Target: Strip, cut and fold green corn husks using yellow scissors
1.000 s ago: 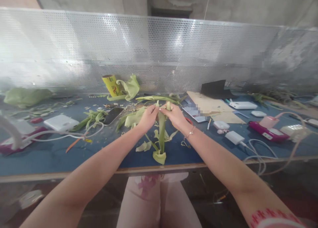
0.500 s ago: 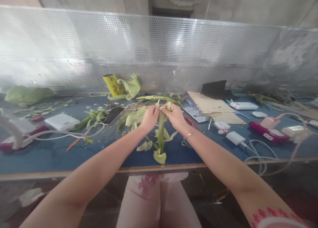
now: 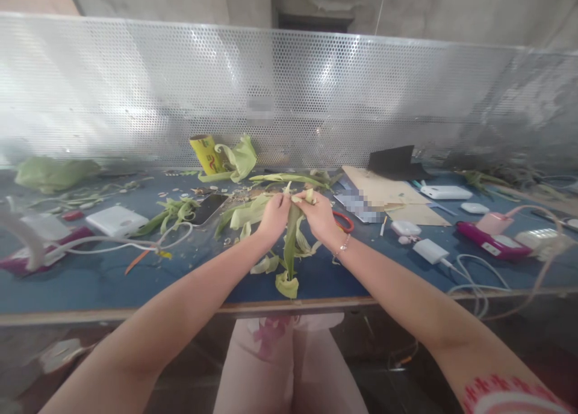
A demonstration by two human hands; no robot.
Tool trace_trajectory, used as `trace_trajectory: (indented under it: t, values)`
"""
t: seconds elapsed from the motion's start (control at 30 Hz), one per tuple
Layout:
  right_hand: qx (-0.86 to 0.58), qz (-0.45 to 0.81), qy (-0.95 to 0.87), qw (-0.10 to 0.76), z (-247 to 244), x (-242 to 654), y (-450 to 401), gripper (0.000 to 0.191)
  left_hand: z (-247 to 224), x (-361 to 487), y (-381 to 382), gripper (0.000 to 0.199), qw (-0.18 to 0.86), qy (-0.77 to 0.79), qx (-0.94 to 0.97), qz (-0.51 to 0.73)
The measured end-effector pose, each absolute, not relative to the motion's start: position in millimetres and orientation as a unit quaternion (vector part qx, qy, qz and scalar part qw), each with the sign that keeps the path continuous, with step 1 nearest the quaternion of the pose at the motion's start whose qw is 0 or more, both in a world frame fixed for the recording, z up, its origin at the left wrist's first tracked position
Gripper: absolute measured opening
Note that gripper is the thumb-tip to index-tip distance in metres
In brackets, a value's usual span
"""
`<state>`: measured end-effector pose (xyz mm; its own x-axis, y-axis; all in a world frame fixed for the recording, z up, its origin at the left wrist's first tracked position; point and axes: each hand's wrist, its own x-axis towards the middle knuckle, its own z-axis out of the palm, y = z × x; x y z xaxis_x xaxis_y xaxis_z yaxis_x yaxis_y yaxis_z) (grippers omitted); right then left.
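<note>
My left hand (image 3: 274,215) and my right hand (image 3: 320,216) meet over the middle of the blue table, thumbs and fingertips pinched close together. Both are closed on a green corn husk (image 3: 289,248), whose long strip hangs down from between them. Its pale curled end (image 3: 286,286) lies near the table's front edge. Beneath and beside my hands are more loose husk pieces (image 3: 265,263). Further husk leaves (image 3: 248,214) lie just left of my left hand. The fingertips partly cover the top of the held husk.
A red loop handle (image 3: 345,221) lies right of my right hand. A dark phone (image 3: 210,208), a yellow tube (image 3: 206,153) and a white box (image 3: 116,221) are to the left. Cardboard (image 3: 383,188), a white charger (image 3: 430,251) and a purple power strip (image 3: 494,240) are at right.
The hanging husk strip has swung slightly to the left. Both hands keep their pinch in nearly the same place, and the whole view has shifted a little.
</note>
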<state>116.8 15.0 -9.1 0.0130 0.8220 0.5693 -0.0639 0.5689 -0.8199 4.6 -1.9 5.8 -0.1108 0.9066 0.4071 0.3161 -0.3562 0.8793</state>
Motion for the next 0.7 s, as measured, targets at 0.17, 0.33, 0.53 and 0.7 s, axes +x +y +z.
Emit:
trace_trajectory:
  t: [0.17, 0.33, 0.53, 0.7]
  values:
    - [-0.317, 0.336, -0.608, 0.646, -12, 116, 13, 0.011, 1, 5, 0, 0.026, 0.294, 0.483, 0.596, 0.569]
    - [-0.315, 0.342, -0.605, 0.646, -14, 115, 14, 0.012, -2, 5, 2, 0.028, 0.338, 0.462, 0.574, 0.585]
    - [-0.292, 0.362, -0.596, 0.655, -11, 115, 12, 0.011, -3, 5, 4, 0.027, 0.379, 0.442, 0.536, 0.612]
    - [-0.313, 0.370, -0.590, 0.646, -3, 116, 10, 0.016, -2, 4, 5, 0.030, 0.414, 0.413, 0.525, 0.618]
